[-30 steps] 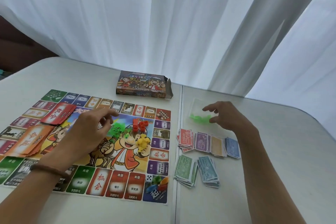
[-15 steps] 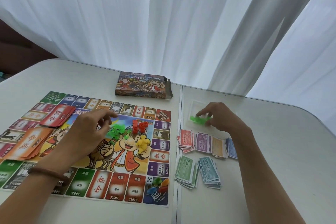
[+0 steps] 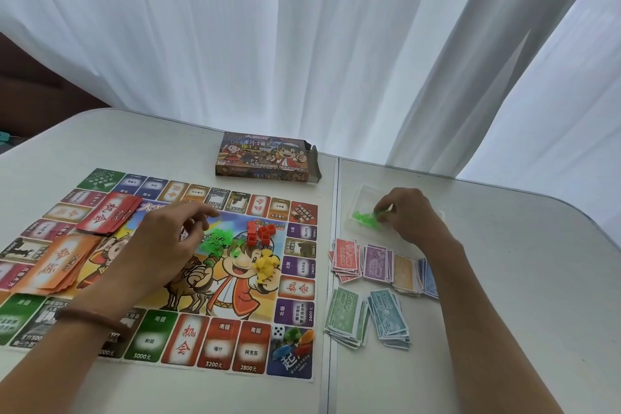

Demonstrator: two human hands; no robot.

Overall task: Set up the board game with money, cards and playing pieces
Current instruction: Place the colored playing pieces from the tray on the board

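Pinches green pieces (image 3: 366, 217) between the curled fingertips of the right hand (image 3: 411, 217), inside a clear plastic packet (image 3: 361, 193) on the right half of the table (image 3: 521, 296). Holds the left hand (image 3: 168, 242), a bracelet (image 3: 90, 316) at its wrist, low over the board (image 3: 149, 341), fingers loosely curled and forefinger out; cannot tell whether anything sits between them. Just beside those fingers, in the board's middle: a green pile (image 3: 218, 240), red pieces (image 3: 260, 232), yellow pieces (image 3: 265, 264). At the left of the board, a red card deck (image 3: 109, 217) and an orange card deck (image 3: 62, 262), both fanned. On the near right corner square, a die (image 3: 278, 332) touching a cluster of pawns (image 3: 297, 341). Between packet and table edge, sorted money (image 3: 376, 262) in six stacks. Beyond the board, the game box (image 3: 265, 158), one flap open, before a white curtain (image 3: 268, 27).
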